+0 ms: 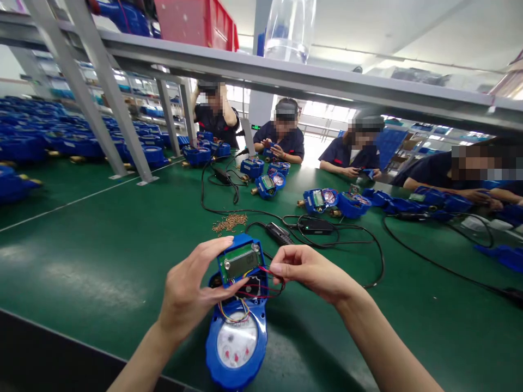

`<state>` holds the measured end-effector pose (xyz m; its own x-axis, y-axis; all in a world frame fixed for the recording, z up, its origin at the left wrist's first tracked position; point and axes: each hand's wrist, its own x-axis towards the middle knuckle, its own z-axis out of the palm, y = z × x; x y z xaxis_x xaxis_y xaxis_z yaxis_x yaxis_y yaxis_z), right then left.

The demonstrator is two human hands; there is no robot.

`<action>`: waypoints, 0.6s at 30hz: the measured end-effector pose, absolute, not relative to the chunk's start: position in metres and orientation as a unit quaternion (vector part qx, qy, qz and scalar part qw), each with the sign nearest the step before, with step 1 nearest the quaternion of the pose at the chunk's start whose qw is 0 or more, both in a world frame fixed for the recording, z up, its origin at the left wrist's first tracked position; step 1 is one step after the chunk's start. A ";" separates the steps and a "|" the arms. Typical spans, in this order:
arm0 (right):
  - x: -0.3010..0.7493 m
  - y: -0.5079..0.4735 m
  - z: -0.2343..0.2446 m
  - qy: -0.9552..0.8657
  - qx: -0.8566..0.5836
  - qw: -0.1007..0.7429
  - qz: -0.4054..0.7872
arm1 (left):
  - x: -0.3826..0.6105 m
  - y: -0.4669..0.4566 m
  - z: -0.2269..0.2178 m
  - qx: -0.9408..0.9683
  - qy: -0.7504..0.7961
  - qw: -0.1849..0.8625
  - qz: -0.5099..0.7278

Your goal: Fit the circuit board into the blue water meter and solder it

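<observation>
A blue water meter lies in front of me on the green bench, its round dial facing up. Above the dial, my left hand grips a blue housing with a green circuit board and display, tilted up, thumb below and fingers at its upper edge. Between the thumb and fingers of my right hand are thin red and black wires that run back to the housing. Yellow and other coloured wires loop just over the dial. The inside of the housing is partly hidden behind my left thumb.
Small brass screws lie in a pile beyond the meter. A black power tool and cables rest behind my right hand. Further blue meters stand along the bench, where several co-workers sit. A metal shelf spans overhead.
</observation>
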<state>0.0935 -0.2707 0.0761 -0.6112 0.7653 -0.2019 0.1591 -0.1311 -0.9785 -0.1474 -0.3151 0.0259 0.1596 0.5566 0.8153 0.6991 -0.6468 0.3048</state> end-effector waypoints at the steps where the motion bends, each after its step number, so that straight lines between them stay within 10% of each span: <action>1: 0.094 -0.270 0.077 -0.618 -0.369 0.229 0.655 | -0.148 -0.314 0.027 -0.760 -0.411 0.069 -0.498; 18: 0.086 -0.282 0.090 -0.790 -0.406 0.308 0.341 | -0.138 -0.334 0.022 -0.715 -0.465 0.214 -0.476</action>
<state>0.0861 -0.2822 0.0902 -0.4796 0.8520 0.2100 0.4311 0.4372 -0.7893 -0.1379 -0.3337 0.0217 0.1145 0.4605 0.8803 0.8686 -0.4764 0.1362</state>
